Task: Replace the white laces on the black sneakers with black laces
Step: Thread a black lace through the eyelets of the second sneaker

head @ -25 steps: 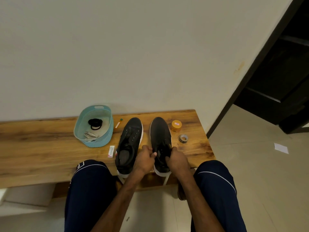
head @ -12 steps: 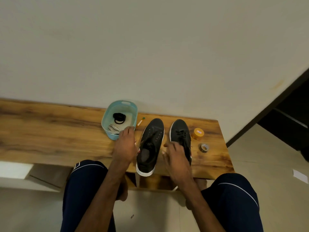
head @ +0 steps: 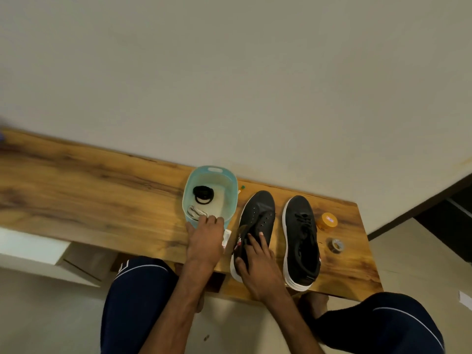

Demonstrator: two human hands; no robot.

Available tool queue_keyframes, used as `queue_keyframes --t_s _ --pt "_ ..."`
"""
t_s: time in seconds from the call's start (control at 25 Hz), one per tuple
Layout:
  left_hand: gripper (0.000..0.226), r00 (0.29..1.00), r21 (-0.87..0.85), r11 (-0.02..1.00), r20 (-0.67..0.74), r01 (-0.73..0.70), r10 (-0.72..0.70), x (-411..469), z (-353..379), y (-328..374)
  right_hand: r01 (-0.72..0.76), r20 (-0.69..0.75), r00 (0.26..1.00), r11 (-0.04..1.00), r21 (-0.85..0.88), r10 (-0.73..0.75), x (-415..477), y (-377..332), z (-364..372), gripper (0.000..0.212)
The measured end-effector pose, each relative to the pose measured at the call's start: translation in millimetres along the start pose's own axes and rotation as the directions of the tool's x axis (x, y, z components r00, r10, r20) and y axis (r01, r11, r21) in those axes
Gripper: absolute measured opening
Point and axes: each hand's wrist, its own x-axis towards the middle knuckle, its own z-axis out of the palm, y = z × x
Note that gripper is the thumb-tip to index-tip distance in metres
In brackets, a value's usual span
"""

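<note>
Both hands have moved left: the left hand (head: 205, 238) sits at the rim of the oval teal plastic basket (head: 216, 170) (its grip: cannot tell). Meanwhile the right hand (head: 258, 264), grip wide, rests on the unlaced black sneaker (head: 260, 210) on the worktop (head: 102, 200).

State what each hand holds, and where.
Right hand lies flat on the unlaced sneaker, holding nothing. Left hand reaches over the rim of the basket; its hold cannot be told.

On bench (head: 102, 200): unlaced sneaker (head: 260, 213). Just right of it, parallel: laced sneaker (head: 301, 238). Further right: tub (head: 327, 222) farther back, tape roll (head: 336, 245) nearer front edge. Just left: basket (head: 187, 190), with lace coil (head: 203, 195) in far half, lace bundle (head: 195, 213) in near half. Between basket and unlaced sneaker: packet (head: 226, 237), marker (head: 241, 189) behind.
</note>
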Motion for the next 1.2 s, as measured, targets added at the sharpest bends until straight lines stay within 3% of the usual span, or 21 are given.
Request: queue_keyframes --t_s 0.16,0.24,0.36,0.52,0.64,0.76,0.84,0.96,1.04,1.12,1.2 --pt "0.057 0.998 -0.108 0.993 0.037 0.049 -0.045 -2.2 -1.8 -8.7 0.077 -0.290 0.956 0.991 0.107 -0.043 48.8 -29.3 -25.0 0.035" --pt "0.072 0.987 -0.117 0.986 0.121 0.122 -0.108 -3.4 -1.2 -14.3 0.144 -0.219 0.967 0.988 0.054 -0.129 95.1 -48.9 -30.6 0.033" --pt "0.088 0.948 -0.117 0.970 0.265 0.213 -0.177 -3.6 4.8 -19.9 0.157 0.062 0.986 0.984 -0.083 -0.153 166.7 -73.8 -25.4 0.046" --pt "0.096 0.922 -0.129 0.955 0.322 0.267 -0.215 2.1 14.6 -20.1 0.259 0.348 0.925 0.922 -0.287 -0.152 224.0 -80.5 -3.7 0.056" --pt "0.101 0.913 -0.131 0.948 0.334 0.290 -0.233 8.7 23.4 -18.6 0.307 0.381 0.911 0.877 -0.370 -0.158 235.1 -80.6 13.1 0.048" --pt "0.104 0.900 -0.121 0.939 0.346 0.323 -0.265 12.9 25.9 -18.1 0.268 0.268 0.950 0.860 -0.434 -0.161 236.9 -83.8 14.0 0.037" --pt "0.102 0.904 -0.126 0.933 0.321 0.338 -0.284 14.1 23.4 -21.0 0.206 0.127 0.976 0.933 -0.296 -0.176 231.1 -84.5 -2.9 0.028" --pt "0.100 0.911 -0.105 0.933 0.279 0.343 -0.303 12.5 16.4 -24.3 0.153 -0.203 0.972 0.973 0.174 -0.117 197.1 -72.2 -54.7 0.017" --pt "0.095 0.945 -0.133 0.941 0.147 0.313 -0.293 10.0 10.8 -23.3 0.175 -0.365 0.931 0.851 0.495 0.022 156.7 -50.0 -87.8 0.012" --pt "0.085 0.970 -0.314 0.928 -0.074 0.199 -0.233 8.2 0.3 -6.7 0.194 -0.365 0.923 0.676 0.711 0.119 108.5 -18.9 -117.8 0.010" --pt "0.067 0.968 -0.589 0.808 -0.187 0.027 -0.169 8.1 -6.9 4.7 0.160 -0.286 0.947 0.551 0.819 0.149 76.7 4.7 -123.9 0.011"
